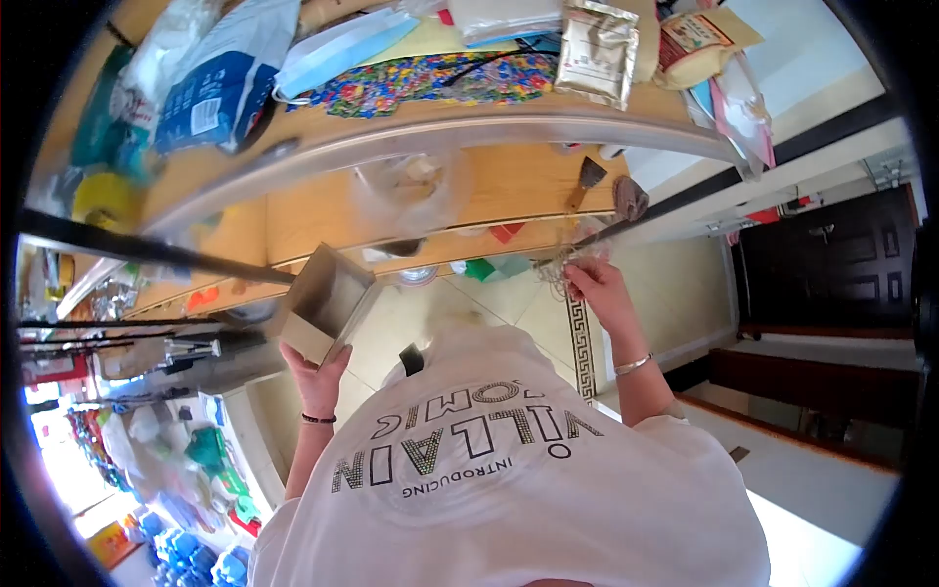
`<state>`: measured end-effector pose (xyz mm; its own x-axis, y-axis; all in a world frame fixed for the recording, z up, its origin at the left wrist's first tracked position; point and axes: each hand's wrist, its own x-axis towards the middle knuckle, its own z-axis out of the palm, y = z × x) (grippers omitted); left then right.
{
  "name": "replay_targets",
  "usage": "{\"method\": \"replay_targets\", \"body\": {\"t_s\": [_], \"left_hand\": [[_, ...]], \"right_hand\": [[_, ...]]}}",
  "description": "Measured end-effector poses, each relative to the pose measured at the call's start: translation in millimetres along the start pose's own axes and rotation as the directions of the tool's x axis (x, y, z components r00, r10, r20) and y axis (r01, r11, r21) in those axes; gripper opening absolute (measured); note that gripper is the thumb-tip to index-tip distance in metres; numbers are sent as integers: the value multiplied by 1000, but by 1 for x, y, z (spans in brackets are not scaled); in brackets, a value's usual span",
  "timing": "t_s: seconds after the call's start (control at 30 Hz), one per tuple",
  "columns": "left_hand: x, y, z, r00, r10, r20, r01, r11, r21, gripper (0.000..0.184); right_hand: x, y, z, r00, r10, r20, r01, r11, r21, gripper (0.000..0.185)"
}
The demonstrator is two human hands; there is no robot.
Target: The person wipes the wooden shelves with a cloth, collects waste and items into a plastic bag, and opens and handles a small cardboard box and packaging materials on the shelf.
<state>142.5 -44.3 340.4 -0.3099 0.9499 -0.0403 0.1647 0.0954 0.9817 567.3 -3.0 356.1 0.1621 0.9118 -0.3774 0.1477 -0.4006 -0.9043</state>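
Note:
My left hand (pixel 317 383) is closed round the lower end of an open cardboard box (pixel 311 338). The box is tilted with its opening facing up, and its inside looks plain and shadowed. On the other side, my right hand (pixel 602 293) pinches a tangle of thin, pale strands (pixel 554 278), wire-like in look; its exact kind I cannot make out. The tangle hangs just in front of the lower shelf edge, apart from the box.
A metal-edged wooden shelf (pixel 440 130) crosses ahead, bearing a blue face mask (pixel 337 57), a foil packet (pixel 598 54) and a flowered cloth (pixel 391 86). Below lies a scraper (pixel 586 184) beside a clear plastic bag (pixel 411 186). A dark door (pixel 831 259) stands at right.

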Motion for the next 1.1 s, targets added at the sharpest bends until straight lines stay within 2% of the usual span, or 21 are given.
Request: {"method": "replay_targets", "body": {"t_s": [0.07, 0.1, 0.13, 0.2, 0.27, 0.3, 0.37, 0.4, 0.47, 0.5, 0.57, 0.63, 0.7, 0.77, 0.8, 0.87, 0.9, 0.97, 1.0, 1.03, 1.1], "left_hand": [[-7, 9, -2, 1000, -16, -17, 16, 1000, -5, 73], [-9, 12, -2, 999, -33, -16, 33, 999, -12, 73], [-12, 9, -4, 999, -30, -36, 30, 999, -13, 73], [-17, 0, -6, 999, 22, -46, -21, 1000, 21, 73], [-24, 4, -4, 997, 2, -83, -1, 1000, 10, 73], [-29, 7, -2, 995, -21, -98, 21, 1000, -2, 74], [-36, 9, 2, 991, -33, -129, 36, 999, 24, 75], [-39, 10, 5, 987, -70, -141, 65, 997, -38, 75], [-44, 10, 4, 982, -97, -160, 84, 993, -87, 74], [-46, 9, 0, 979, -97, -181, 82, 993, -87, 74], [-52, 6, -7, 987, 17, -161, -5, 997, 72, 75], [-59, 10, -10, 979, -22, -201, 32, 998, 47, 78], [-61, 14, -11, 966, -101, -236, 88, 994, -63, 81], [-64, 10, -15, 971, -87, -225, 87, 996, -7, 82], [-63, 15, -13, 970, -87, -226, 78, 996, -47, 82], [-60, 17, -12, 979, -62, -196, 51, 997, -56, 84], [-58, 17, -13, 979, -45, -199, 36, 998, -50, 84], [-54, 27, -11, 989, -39, -146, 35, 999, -31, 86], [-51, 23, -11, 990, -2, -140, 1, 1000, -11, 87], [-49, 26, -10, 992, 6, -130, -8, 1000, -17, 87], [-46, 31, -8, 990, -7, -143, -7, 995, -99, 86]], "right_hand": [[12, -23, 22, 997, -51, 58, 53, 998, -38, 22], [24, -38, 38, 982, -162, 94, 175, 973, -153, 23], [37, -50, 54, 953, -268, 141, 297, 919, -259, 24], [76, -63, 87, 895, -391, 215, 443, 834, -327, 24], [110, -82, 121, 849, -463, 256, 529, 738, -420, 22], [128, -89, 137, 839, -468, 276, 544, 731, -412, 22], [163, -91, 167, 795, -437, 420, 600, 466, -650, 28], [182, -83, 180, 782, -441, 441, 618, 458, -639, 28], [217, -57, 210, 796, -467, 384, 552, 302, -778, 35], [227, -50, 219, 786, -471, 401, 569, 295, -767, 35], [235, -51, 227, 722, -569, 394, 612, 260, -747, 38], [237, -47, 233, 707, -549, 446, 647, 247, -722, 34], [249, -36, 242, 860, -375, 345, 506, 554, -661, 36], [250, -23, 244, 814, -503, 291, 555, 526, -645, 36], [259, -15, 247, 800, -526, 289, 571, 519, -636, 36], [272, -11, 251, 825, -527, 204, 536, 615, -578, 45], [275, -16, 250, 819, -539, 199, 544, 616, -570, 45], [269, -34, 244, 811, -515, 278, 560, 546, -623, 45], [271, -35, 242, 771, -555, 312, 583, 417, -697, 41], [264, -44, 237, 771, -561, 301, 577, 415, -703, 41], [251, -61, 224, 796, -438, 418, 551, 241, -799, 35]]}}
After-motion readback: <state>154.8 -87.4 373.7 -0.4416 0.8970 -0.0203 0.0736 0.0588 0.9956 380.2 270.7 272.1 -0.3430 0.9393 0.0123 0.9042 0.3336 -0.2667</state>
